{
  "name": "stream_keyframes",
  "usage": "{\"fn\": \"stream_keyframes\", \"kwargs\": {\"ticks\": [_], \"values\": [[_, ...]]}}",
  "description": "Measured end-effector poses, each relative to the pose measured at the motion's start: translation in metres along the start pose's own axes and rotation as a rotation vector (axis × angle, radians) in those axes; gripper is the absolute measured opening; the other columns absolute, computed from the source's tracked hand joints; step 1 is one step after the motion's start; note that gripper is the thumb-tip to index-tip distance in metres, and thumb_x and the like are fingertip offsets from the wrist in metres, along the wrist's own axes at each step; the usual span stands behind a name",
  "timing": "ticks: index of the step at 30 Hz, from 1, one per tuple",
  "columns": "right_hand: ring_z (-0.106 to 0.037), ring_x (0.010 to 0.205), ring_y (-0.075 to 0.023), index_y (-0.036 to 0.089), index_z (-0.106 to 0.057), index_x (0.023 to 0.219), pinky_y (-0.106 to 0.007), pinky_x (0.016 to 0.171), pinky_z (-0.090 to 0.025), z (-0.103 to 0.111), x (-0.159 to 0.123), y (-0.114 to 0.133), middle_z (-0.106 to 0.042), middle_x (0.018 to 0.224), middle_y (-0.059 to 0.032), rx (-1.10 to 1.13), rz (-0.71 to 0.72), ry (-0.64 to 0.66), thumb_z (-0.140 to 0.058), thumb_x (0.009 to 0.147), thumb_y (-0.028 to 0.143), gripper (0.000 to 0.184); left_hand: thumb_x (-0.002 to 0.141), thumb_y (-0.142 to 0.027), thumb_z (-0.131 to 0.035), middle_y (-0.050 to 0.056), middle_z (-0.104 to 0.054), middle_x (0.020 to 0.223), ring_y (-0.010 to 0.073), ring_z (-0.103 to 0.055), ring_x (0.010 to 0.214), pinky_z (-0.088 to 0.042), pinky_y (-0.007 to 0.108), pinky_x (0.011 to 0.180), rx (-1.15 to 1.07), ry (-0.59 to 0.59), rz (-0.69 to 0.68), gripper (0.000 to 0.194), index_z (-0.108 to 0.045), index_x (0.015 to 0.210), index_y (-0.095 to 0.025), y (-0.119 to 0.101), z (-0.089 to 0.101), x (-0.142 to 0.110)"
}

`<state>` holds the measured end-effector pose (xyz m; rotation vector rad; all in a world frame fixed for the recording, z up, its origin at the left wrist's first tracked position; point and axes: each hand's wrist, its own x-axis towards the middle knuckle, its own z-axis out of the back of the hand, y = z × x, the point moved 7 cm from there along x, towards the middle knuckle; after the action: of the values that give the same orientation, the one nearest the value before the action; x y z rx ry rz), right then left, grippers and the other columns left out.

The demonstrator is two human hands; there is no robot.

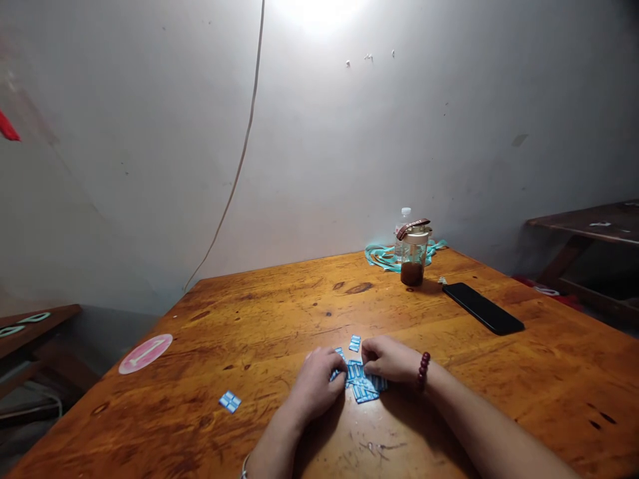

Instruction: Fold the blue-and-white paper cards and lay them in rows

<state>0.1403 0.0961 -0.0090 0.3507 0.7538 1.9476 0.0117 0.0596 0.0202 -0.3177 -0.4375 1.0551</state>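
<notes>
1. Left hand [319, 382]: fingers bent, tips down at the left edge of the card pile; cannot tell if they grip a card.
2. Right hand [392, 359]: fingers curled in, tips at the pile's right side; grip on a card not visible, cannot tell.
3. Card pile [364, 391]: blue-and-white, overlapping, messy, lying between the two hands' fingers, partly covered by them.
4. Single card [354, 342]: just beyond the pile, near the right fingertips, flat.
5. Stray card [229, 401]: flat, well left of the left fingers.
6. Wooden table [279, 306]: under both hands' fingers, glossy, knotted.
7. Bead bracelet [423, 370]: dark red, on the right wrist, behind those fingers.
8. Black phone [482, 308]: flat, right of the right fingers and farther off.
9. Tumbler [413, 263]: upright, dark contents, beyond the right fingers; clear bottle [405, 213] behind it, aqua straps [382, 258] around their bases.
10. Round pink sticker [146, 354]: marked "1", far left of the left fingers, beyond the stray card.
</notes>
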Motion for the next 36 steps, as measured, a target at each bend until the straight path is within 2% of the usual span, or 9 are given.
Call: {"fn": "stream_keyframes", "kwargs": {"ticks": [3, 6, 12, 16, 18, 23, 26, 31, 36], "values": [[-0.047, 0.052, -0.0074, 0.014, -0.056, 0.066, -0.015, 0.043, -0.028, 0.011, 0.003, -0.006, -0.055, 0.058, 0.0012, 0.042, -0.032, -0.093, -0.046, 0.065, 0.017, 0.011, 0.068, -0.014, -0.045, 0.001, -0.056, 0.069, 0.0151, -0.047, 0.068, -0.031, 0.025, 0.062, 0.051, -0.048, 0.049, 0.014, -0.057, 0.066, -0.020, 0.011, 0.005, 0.001], [-0.046, 0.051, -0.0071, 0.013, -0.056, 0.066, -0.015, 0.043, -0.028, 0.023, 0.003, -0.015, -0.055, 0.058, 0.0007, 0.042, -0.084, -0.116, -0.045, 0.067, 0.017, 0.012, 0.069, -0.016, -0.043, 0.001, -0.056, 0.067, 0.0146, -0.047, 0.066, -0.030, 0.025, 0.060, 0.062, -0.086, 0.071, 0.014, -0.056, 0.064, -0.019, 0.015, 0.006, 0.002], [-0.049, 0.065, -0.0128, 0.014, -0.057, 0.085, -0.020, 0.052, -0.030, 0.046, -0.005, -0.028, -0.057, 0.072, -0.0041, -0.062, -0.175, -0.228, -0.052, 0.066, 0.026, 0.022, 0.074, -0.020, -0.041, 0.003, -0.057, 0.073, 0.0166, -0.048, 0.072, -0.033, 0.026, 0.064, -0.007, -0.109, 0.042, 0.017, -0.058, 0.071, -0.019, 0.006, 0.010, 0.003], [-0.049, 0.067, -0.0149, 0.017, -0.060, 0.078, -0.021, 0.053, -0.030, 0.035, -0.008, -0.020, -0.057, 0.078, -0.0034, -0.146, -0.110, -0.116, -0.067, 0.049, 0.037, 0.035, 0.073, -0.024, -0.046, 0.003, -0.057, 0.080, 0.0179, -0.048, 0.078, -0.034, 0.028, 0.070, -0.071, -0.050, -0.003, 0.014, -0.059, 0.075, -0.021, -0.007, 0.007, 0.001], [-0.048, 0.069, -0.0146, 0.019, -0.059, 0.083, -0.020, 0.053, -0.030, 0.022, -0.007, -0.010, -0.057, 0.081, -0.0025, -0.183, -0.044, -0.057, -0.067, 0.049, 0.035, 0.038, 0.070, -0.025, -0.051, 0.003, -0.056, 0.085, 0.0184, -0.047, 0.082, -0.034, 0.029, 0.073, -0.090, -0.004, -0.039, 0.013, -0.060, 0.079, -0.022, -0.014, 0.002, -0.001], [-0.044, 0.059, -0.0094, 0.016, -0.056, 0.071, -0.018, 0.050, -0.026, 0.000, 0.001, 0.003, -0.055, 0.065, 0.0023, -0.006, 0.053, -0.010, -0.056, 0.057, 0.019, 0.015, 0.067, -0.028, -0.056, 0.002, -0.053, 0.093, 0.0193, -0.045, 0.088, -0.034, 0.030, 0.078, -0.093, 0.044, -0.046, 0.021, -0.059, 0.087, -0.025, -0.016, -0.006, -0.001], [-0.040, 0.051, -0.0068, 0.015, -0.052, 0.062, -0.017, 0.046, -0.025, 0.004, 0.006, -0.006, -0.049, 0.056, 0.0038, 0.145, 0.012, -0.052, -0.048, 0.062, 0.018, 0.005, 0.070, -0.027, -0.052, 0.003, -0.054, 0.090, 0.0189, -0.046, 0.086, -0.034, 0.030, 0.076, -0.088, 0.015, -0.006, 0.012, -0.060, 0.079, -0.022, -0.007, -0.005, 0.000], [-0.034, 0.045, -0.0051, 0.015, -0.044, 0.058, -0.016, 0.041, -0.026, 0.017, 0.007, -0.012, -0.039, 0.051, 0.0050, 0.264, -0.016, -0.069, -0.039, 0.070, 0.021, 0.014, 0.073, -0.026, -0.049, 0.002, -0.055, 0.082, 0.0177, -0.047, 0.080, -0.034, 0.029, 0.072, -0.069, -0.021, 0.023, 0.011, -0.059, 0.073, -0.022, 0.001, -0.003, 0.001], [-0.035, 0.042, -0.0050, 0.015, -0.044, 0.057, -0.015, 0.040, -0.027, 0.018, 0.007, -0.013, -0.038, 0.049, 0.0052, 0.317, -0.041, -0.077, -0.039, 0.072, 0.024, 0.019, 0.073, -0.026, -0.048, 0.003, -0.056, 0.082, 0.0188, -0.047, 0.080, -0.034, 0.030, 0.072, -0.061, -0.034, 0.029, 0.014, -0.060, 0.074, -0.021, -0.001, 0.001, 0.002]]}}
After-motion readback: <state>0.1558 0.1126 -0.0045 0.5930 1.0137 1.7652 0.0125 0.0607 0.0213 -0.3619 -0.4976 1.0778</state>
